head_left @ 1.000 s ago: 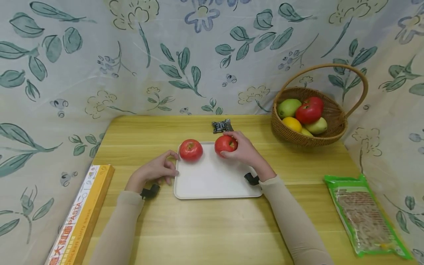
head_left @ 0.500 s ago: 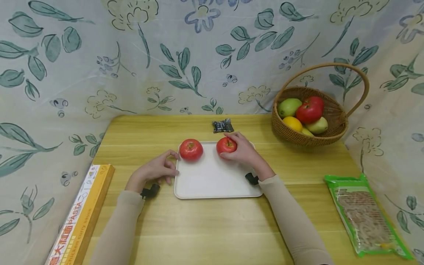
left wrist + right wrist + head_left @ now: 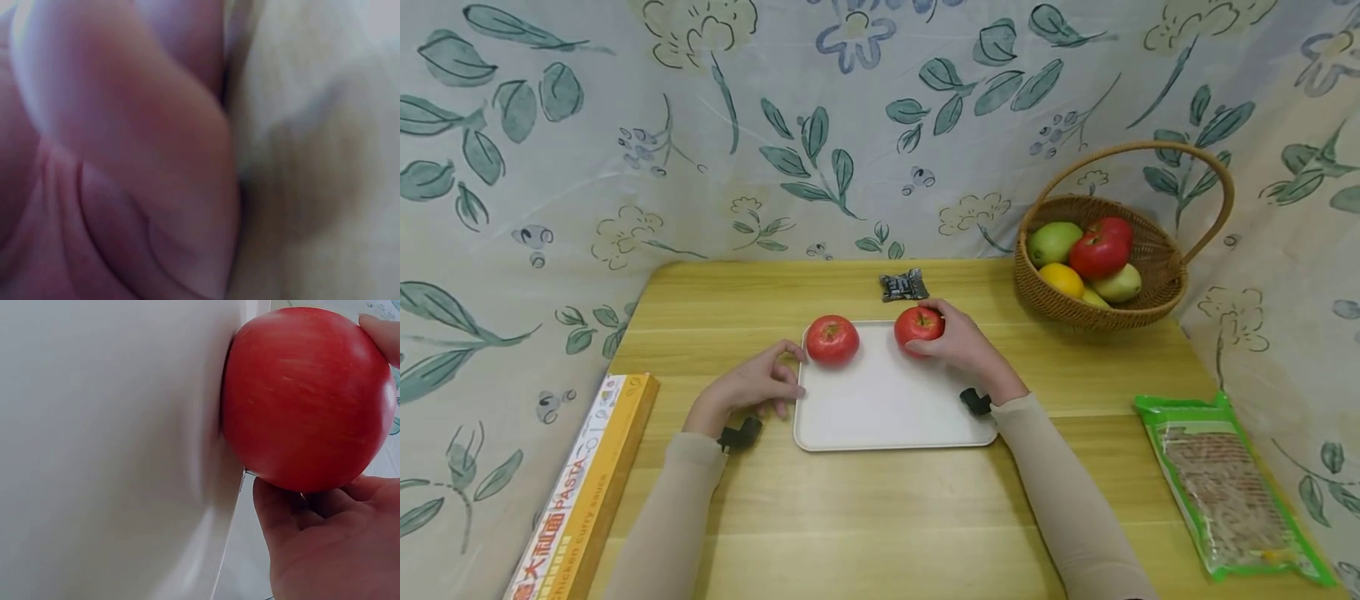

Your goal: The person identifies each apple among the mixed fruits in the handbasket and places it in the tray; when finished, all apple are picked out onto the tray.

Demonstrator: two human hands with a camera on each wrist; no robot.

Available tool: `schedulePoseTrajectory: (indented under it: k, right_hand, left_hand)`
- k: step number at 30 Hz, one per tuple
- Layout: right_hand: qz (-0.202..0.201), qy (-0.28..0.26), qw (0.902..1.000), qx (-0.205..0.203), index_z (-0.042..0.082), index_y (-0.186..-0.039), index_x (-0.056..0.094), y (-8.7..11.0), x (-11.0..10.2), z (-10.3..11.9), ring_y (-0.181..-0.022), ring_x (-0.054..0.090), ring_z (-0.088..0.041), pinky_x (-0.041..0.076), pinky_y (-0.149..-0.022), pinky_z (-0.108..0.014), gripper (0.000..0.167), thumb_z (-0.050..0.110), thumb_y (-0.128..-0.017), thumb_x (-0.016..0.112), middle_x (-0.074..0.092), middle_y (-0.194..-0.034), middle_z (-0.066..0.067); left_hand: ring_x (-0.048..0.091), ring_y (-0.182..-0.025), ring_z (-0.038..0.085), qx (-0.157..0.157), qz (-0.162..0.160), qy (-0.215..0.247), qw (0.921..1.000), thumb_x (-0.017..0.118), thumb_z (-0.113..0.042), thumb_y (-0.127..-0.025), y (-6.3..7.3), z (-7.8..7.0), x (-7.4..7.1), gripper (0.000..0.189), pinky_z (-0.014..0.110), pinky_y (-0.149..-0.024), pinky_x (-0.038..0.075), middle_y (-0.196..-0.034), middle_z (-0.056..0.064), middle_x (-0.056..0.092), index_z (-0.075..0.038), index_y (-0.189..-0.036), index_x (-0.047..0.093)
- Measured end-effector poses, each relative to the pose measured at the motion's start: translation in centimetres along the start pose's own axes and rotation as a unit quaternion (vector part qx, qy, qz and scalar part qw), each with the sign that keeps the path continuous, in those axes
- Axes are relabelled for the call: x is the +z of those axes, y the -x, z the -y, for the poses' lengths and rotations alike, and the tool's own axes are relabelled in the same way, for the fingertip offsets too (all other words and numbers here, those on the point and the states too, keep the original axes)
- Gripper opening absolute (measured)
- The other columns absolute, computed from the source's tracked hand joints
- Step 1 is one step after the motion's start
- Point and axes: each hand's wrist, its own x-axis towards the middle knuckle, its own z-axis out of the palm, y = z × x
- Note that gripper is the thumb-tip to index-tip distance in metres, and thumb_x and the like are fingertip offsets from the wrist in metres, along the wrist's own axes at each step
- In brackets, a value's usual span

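Note:
Two red apples are at the back of a white rectangular tray (image 3: 880, 417). My right hand (image 3: 961, 340) grips the right apple (image 3: 917, 330), its thumb in front and fingers behind. In the right wrist view this apple (image 3: 306, 400) lies against the tray's surface, near its rim. The other apple (image 3: 832, 340) sits in the back left corner, untouched. My left hand (image 3: 748, 385) holds the tray's left edge with bent index finger and thumb. Blurred curled fingers (image 3: 150, 137) fill much of the left wrist view, where the tray's contact is hidden.
A wicker basket (image 3: 1097, 315) of fruit stands at the back right. Behind the tray lies a small black wrapped packet (image 3: 904, 286). A long pasta box (image 3: 583, 492) is at the left and a green-edged bag (image 3: 1232, 487) at the right. Patterned cloth (image 3: 850, 150) hangs behind.
The right hand and its apple have shifted slightly to the right on the tray. My left hand and the left apple have stayed where they were.

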Motion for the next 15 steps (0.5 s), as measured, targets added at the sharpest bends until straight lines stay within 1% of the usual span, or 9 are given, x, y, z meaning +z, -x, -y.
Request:
schedulePoseTrajectory:
  k: [4, 8, 15]
  right_hand:
    - [0.01, 0.003, 0.9999, 0.003, 0.018, -0.159, 0.041, 0.2, -0.6, -0.2, -0.141, 0.05, -0.038, 0.049, -0.115, -0.058, 0.09, 0.04, -0.085, 0.087, 0.05, -0.157, -0.014]
    - [0.011, 0.013, 0.9998, 0.01, 0.019, -0.16, 0.04, 0.4, -1.1, -0.4, -0.14, 0.049, -0.039, 0.049, -0.115, -0.059, 0.089, 0.04, -0.086, 0.086, 0.049, -0.158, -0.015]
    - [0.017, 0.019, 0.9997, 0.006, 0.017, -0.159, 0.039, 0.4, -1.5, -0.5, -0.141, 0.049, -0.039, 0.048, -0.116, -0.059, 0.088, 0.038, -0.087, 0.085, 0.048, -0.158, -0.016]
  left_hand:
    - [0.067, -0.058, 0.018, 0.001, -0.001, 0.001, 1.0, 0.081, -0.018, -0.093, 0.1, 0.0, 0.2, 0.06, 0.027, -0.048, 0.044, -0.085, 0.003, 0.068, -0.018, -0.14, 0.043]
    - [0.067, -0.058, 0.018, 0.002, -0.003, -0.002, 1.0, 0.082, -0.019, -0.093, 0.1, 0.1, 0.3, 0.06, 0.027, -0.048, 0.045, -0.085, 0.003, 0.068, -0.018, -0.139, 0.043]
    - [0.068, -0.058, 0.018, 0.001, -0.004, -0.004, 1.0, 0.082, -0.02, -0.093, 0.1, 0.2, 0.3, 0.062, 0.027, -0.048, 0.045, -0.087, 0.004, 0.069, -0.018, -0.14, 0.043]
